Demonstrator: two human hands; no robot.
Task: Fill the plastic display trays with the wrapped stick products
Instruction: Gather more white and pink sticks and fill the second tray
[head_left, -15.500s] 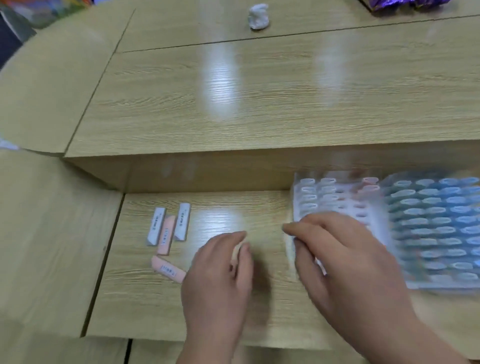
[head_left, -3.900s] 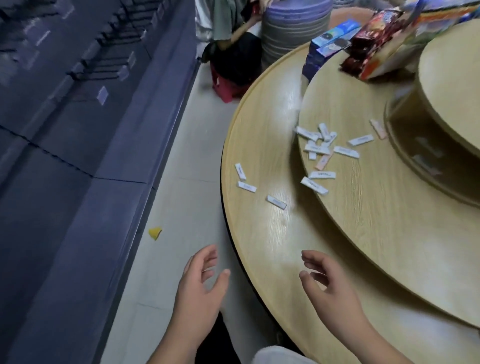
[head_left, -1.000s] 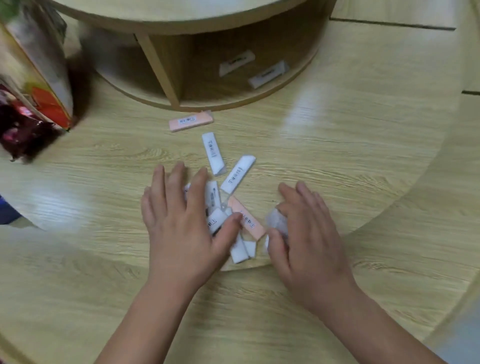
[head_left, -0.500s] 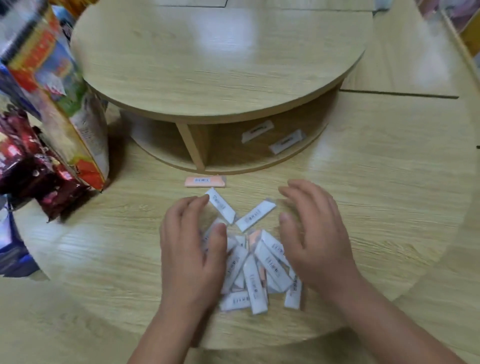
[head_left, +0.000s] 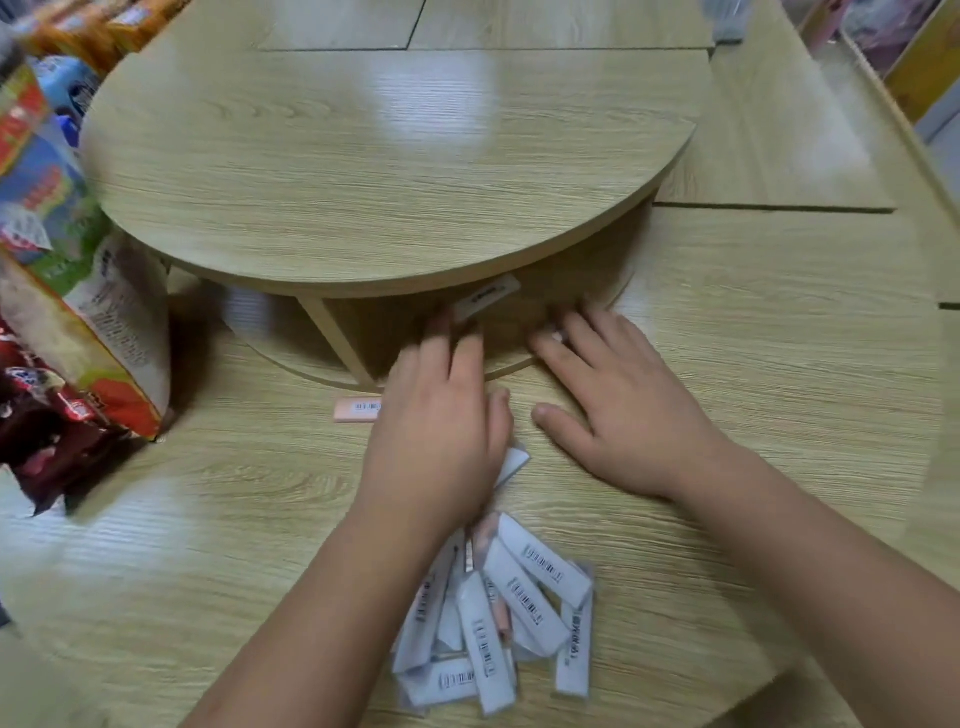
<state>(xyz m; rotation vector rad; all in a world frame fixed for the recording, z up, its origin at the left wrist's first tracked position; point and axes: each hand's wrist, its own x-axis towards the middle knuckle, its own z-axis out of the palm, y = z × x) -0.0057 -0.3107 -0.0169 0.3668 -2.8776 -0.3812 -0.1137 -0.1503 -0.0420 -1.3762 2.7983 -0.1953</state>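
Head view: raking should work best with both palms flat, dragging each stray back to the heap of wrapped sticks (head_left: 498, 613), mostly white, barcoded, a few pink, lying on the tabletop (head_left: 182, 519) well in front of the round tier (head_left: 395, 171). Between heap and tier, the left hand (head_left: 441, 431) and right hand (head_left: 618, 415) lie flat, fingers (head_left: 441, 343) straight and holding nothing, reaching at a white stick (head_left: 485, 301) in the tier's recess.

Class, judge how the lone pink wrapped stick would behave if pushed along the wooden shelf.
The pink stick lies flat and looks rectangular, so it would probably slide, not roll. The glossy wooden shelf suggests easy sliding. It looks thin, so likely light.
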